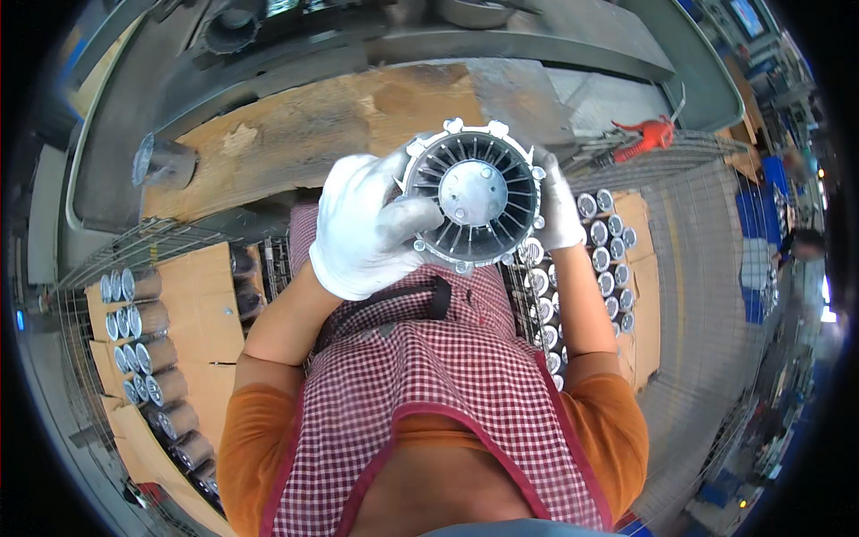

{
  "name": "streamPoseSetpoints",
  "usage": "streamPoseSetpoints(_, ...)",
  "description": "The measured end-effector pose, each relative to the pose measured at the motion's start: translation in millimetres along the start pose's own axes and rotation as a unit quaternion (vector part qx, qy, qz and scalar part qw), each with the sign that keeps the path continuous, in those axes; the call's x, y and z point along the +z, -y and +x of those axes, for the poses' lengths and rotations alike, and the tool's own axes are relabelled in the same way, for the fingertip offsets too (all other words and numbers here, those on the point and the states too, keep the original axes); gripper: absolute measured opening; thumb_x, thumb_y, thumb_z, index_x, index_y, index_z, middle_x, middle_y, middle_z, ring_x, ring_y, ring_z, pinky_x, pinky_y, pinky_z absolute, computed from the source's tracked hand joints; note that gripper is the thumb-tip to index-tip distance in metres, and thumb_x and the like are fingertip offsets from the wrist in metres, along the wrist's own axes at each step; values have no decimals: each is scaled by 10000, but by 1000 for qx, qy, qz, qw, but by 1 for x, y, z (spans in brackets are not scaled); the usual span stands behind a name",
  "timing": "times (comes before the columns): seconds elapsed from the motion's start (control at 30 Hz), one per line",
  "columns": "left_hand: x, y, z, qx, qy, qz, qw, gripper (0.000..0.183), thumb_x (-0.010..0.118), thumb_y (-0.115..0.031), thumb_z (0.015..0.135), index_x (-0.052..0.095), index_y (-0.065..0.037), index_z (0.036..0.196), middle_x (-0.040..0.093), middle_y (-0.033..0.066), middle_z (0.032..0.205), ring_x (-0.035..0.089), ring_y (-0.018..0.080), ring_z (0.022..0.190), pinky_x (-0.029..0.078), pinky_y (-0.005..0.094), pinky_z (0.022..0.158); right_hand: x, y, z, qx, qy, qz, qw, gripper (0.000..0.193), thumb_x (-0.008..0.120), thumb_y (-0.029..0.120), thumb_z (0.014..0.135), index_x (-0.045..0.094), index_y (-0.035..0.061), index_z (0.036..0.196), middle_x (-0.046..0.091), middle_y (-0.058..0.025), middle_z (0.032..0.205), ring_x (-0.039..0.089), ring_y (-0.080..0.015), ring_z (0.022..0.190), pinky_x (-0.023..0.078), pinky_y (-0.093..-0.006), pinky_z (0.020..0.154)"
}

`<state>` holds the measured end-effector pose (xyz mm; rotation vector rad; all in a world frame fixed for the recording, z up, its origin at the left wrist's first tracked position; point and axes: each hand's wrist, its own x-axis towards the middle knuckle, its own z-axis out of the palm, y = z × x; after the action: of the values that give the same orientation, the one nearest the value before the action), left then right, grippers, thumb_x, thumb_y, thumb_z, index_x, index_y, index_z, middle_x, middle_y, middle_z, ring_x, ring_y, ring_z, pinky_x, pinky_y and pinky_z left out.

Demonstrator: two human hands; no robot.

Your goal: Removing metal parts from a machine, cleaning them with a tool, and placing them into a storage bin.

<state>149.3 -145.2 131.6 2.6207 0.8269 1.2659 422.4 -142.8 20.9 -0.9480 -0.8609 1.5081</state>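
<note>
A round cast metal housing (474,192) is held up between my two white-gloved hands. Its open end faces me, with thin dark fins running from the rim to a silver disc in the middle, and small lugs around the rim. My left hand (358,224) grips its left side, the thumb lying over the rim. On the opposite side my right hand (559,210) holds it, with most of those fingers hidden behind the part. The glove tips look grey and dirty.
Ahead lies a worn wooden board (295,121) with a metal cylinder (165,161) at its left. A red air gun (649,136) rests on the right. Wire baskets on both sides hold cardboard (201,304) and several cylindrical metal parts (154,327). A person (801,243) is far right.
</note>
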Motion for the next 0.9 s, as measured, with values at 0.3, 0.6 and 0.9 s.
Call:
streamPoseSetpoints(0.3,86,-43,33,-31,226,-177,957,992,907,-375,370,543,-100,1251,482,271,1316,572,383,1086,455,427,926,6,2,-88,-17,73,424,902,670,353,582,937,360,94,1395,442,-123,1389,412,-275,1298,318,-425,1111)
streamPoseSetpoints(0.6,209,-21,70,-156,190,-117,962,800,718,-360,809,330,-51,1437,398,216,1414,432,344,1271,359,414,1044,-154,-86,-255,43,-371,372,850,419,625,288,794,534,153,1180,556,-100,1209,488,-314,1141,444,-557,871)
streamPoseSetpoints(0.9,263,11,127,-163,205,30,965,735,561,-488,896,355,-12,1417,418,198,1419,408,312,1306,304,373,1081,-287,-131,-451,176,-811,-200,521,902,838,367,548,448,56,1300,586,-230,1148,609,-334,1020,525,-424,855)
